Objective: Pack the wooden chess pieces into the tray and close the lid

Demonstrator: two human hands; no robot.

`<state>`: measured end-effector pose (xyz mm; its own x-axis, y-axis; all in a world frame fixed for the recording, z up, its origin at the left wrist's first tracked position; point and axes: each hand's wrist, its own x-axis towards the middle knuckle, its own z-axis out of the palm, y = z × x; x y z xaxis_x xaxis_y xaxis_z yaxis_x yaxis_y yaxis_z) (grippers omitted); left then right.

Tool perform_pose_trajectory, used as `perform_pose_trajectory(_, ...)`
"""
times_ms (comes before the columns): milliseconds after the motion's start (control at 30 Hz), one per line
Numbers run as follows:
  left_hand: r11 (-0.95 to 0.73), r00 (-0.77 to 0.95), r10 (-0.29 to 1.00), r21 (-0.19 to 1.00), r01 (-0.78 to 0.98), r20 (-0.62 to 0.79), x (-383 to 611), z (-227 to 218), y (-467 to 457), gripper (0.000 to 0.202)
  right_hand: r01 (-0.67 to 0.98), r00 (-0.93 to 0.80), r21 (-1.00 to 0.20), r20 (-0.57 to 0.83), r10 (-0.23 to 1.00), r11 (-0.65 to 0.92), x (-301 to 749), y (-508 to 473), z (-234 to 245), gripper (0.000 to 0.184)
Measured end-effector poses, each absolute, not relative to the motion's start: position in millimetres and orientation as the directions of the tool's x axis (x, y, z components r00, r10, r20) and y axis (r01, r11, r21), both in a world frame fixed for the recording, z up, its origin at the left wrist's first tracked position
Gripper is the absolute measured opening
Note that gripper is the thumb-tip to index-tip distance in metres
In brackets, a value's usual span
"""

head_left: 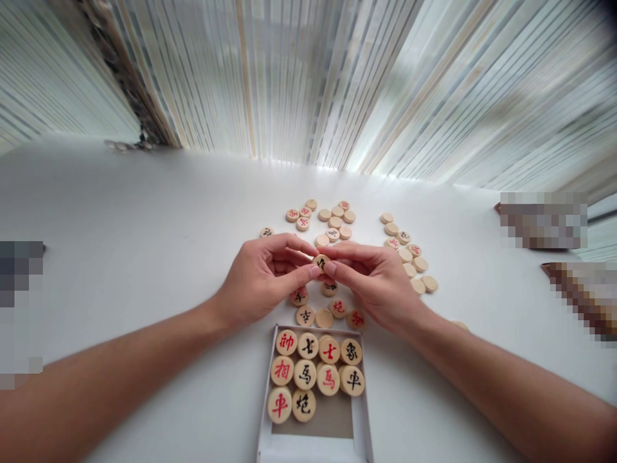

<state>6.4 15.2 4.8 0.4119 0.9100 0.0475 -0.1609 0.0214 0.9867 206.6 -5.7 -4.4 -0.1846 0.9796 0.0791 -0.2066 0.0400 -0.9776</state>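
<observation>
My left hand (270, 273) and my right hand (373, 276) meet above the table. Between their thumbs and fingertips they pinch one round wooden Chinese chess piece (320, 262) with a black character, its face tilted toward me. Just below lie more loose pieces, among them one with a red character (339, 307) and a plain-faced one (324, 317). Nearer to me sits a shallow white box (365, 411) in which pieces stand in rows, face up, with red and black characters. Its bottom row holds a red piece (279, 404) and a black piece (304, 405), with bare grey-brown floor to their right.
Beyond my hands, loose Chinese chess pieces (335, 222) are scattered over the white table (168, 212). Another group (405, 256) spreads to the right, some face down. A striped string curtain (289, 83) hangs along the far edge. Blurred-out objects (542, 222) lie at the right.
</observation>
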Motion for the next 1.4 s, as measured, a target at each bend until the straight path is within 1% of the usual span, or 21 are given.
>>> perform_pose_trajectory(100, 0.009, 0.408, 0.911, 0.989, -0.147, 0.053, 6.8, 4.6, 15.9, 0.023, -0.259, -0.210, -0.965, 0.025, 0.977, -0.031, 205.8, -6.9, -2.5, 0.026)
perform_pose_trajectory(233, -0.044, 0.411, 0.907, 0.990, -0.132, 0.095, 7.0, 3.8, 15.9, 0.011, -0.268, -0.203, -0.961, -0.014, 0.979, -0.069, 203.6, -8.7, -0.7, 0.037)
perform_pose_trajectory(300, -0.072, 0.413, 0.903, 0.989, -0.129, 0.120, 7.0, 3.6, 15.5, 0.007, -0.257, -0.187, -0.964, -0.023, 0.982, -0.072, 202.7, -9.2, -0.4, 0.035)
perform_pose_trajectory(400, -0.101, 0.412, 0.900, 0.987, -0.125, 0.144, 7.2, 4.4, 15.1, 0.004, -0.233, -0.169, -0.970, -0.027, 0.985, -0.066, 202.8, -9.4, -0.4, 0.025)
perform_pose_trajectory(500, -0.095, 0.400, 0.907, 0.988, -0.119, 0.136, 7.3, 5.6, 15.2, 0.006, -0.202, -0.166, -0.978, -0.017, 0.986, -0.051, 204.6, -9.2, -0.3, 0.017)
perform_pose_trajectory(600, -0.075, 0.393, 0.913, 0.992, -0.103, 0.110, 7.1, 6.2, 15.7, 0.008, -0.187, -0.177, -0.982, -0.001, 0.984, -0.035, 206.6, -9.0, -1.0, 0.015)
perform_pose_trajectory(800, -0.059, 0.400, 0.911, 0.991, -0.120, 0.103, 6.1, 6.0, 16.9, 0.008, -0.201, -0.181, -0.979, -0.002, 0.983, -0.039, 206.3, -8.2, -2.9, 0.018)
perform_pose_trajectory(967, -0.087, 0.389, 0.912, 0.990, -0.113, 0.125, 5.9, 6.9, 15.8, 0.017, -0.239, -0.143, -0.969, -0.024, 0.989, -0.058, 204.5, -7.5, -2.1, 0.033)
perform_pose_trajectory(1167, -0.076, 0.380, 0.920, 0.995, -0.069, 0.097, 6.0, 3.9, 15.0, 0.019, -0.222, -0.133, -0.975, 0.010, 0.991, -0.020, 203.3, -9.1, -1.7, 0.026)
perform_pose_trajectory(1300, -0.110, 0.370, 0.920, 0.991, -0.076, 0.131, 5.3, 0.4, 15.2, 0.014, -0.239, -0.122, -0.971, 0.047, 0.991, 0.016, 201.9, -9.2, -0.4, 0.024)
perform_pose_trajectory(1400, -0.099, 0.370, 0.922, 0.993, -0.063, 0.116, 5.4, 0.9, 15.0, 0.020, -0.220, -0.112, -0.975, 0.041, 0.993, 0.015, 201.7, -9.0, 0.0, 0.024)
